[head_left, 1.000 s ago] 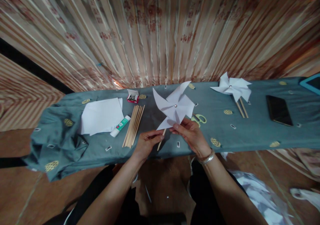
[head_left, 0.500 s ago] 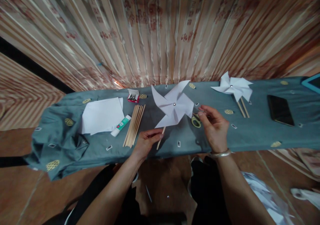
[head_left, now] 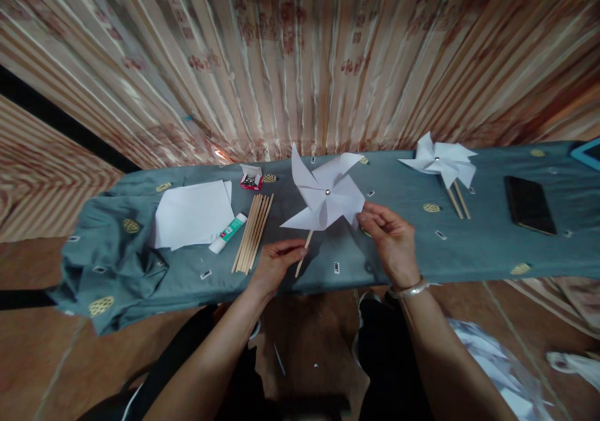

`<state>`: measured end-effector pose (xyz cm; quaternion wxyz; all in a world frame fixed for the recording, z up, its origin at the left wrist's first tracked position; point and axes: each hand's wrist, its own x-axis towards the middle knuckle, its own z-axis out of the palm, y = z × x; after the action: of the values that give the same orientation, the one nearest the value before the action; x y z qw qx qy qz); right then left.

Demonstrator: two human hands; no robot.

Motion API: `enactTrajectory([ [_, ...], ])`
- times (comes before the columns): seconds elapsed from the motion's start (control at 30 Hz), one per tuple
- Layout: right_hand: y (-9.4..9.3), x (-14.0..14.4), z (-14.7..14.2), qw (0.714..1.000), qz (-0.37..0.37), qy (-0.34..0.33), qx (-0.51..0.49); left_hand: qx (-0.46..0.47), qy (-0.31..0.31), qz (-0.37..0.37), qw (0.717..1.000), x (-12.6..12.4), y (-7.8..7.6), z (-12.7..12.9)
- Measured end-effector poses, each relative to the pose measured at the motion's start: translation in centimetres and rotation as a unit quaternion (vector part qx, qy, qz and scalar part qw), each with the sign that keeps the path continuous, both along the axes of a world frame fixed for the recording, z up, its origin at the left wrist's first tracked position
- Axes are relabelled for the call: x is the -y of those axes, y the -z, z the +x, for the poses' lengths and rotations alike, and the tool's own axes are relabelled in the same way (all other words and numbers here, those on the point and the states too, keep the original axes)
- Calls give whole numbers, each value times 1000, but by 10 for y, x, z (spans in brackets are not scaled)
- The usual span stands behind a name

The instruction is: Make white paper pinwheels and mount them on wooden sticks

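A white paper pinwheel (head_left: 323, 193) with a silver pin at its centre stands over the middle of the table. My left hand (head_left: 276, 262) is closed round its thin wooden stick (head_left: 305, 252), below the blades. At the pinwheel's right side, the thumb and fingers of my right hand (head_left: 391, 240) are closed on the edge of one blade. Behind that hand, scissors with yellow-green handles (head_left: 365, 231) are almost wholly hidden. Left of the pinwheel lie a bundle of wooden sticks (head_left: 253, 233) and a small red box (head_left: 250, 177) of metal pins.
A glue stick (head_left: 228, 233) lies against a stack of white paper (head_left: 192, 215) on the green tablecloth (head_left: 435, 258). Finished-looking pinwheels (head_left: 443, 160) with two sticks rest at the right, near a black phone (head_left: 529, 204). A striped curtain (head_left: 300, 65) hangs behind.
My right hand has moved slightly left and taken hold of a blade's edge. The pinwheel's blades have turned a little. My left hand still grips the stick.
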<state>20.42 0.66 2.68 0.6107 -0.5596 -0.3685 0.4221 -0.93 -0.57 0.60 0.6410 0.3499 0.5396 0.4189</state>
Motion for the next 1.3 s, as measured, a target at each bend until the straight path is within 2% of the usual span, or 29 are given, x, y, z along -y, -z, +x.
enactTrajectory([
  [0.23,-2,3,-11,998,-27,-25,-50,-2,-5,12,1000,0,2,0],
  [0.43,-4,5,-19,997,-43,-60,-19,-8,-3,18,1000,0,3,0],
  [1.3,-8,16,-44,984,-64,-161,-49,18,1,4,1000,5,-5,7],
])
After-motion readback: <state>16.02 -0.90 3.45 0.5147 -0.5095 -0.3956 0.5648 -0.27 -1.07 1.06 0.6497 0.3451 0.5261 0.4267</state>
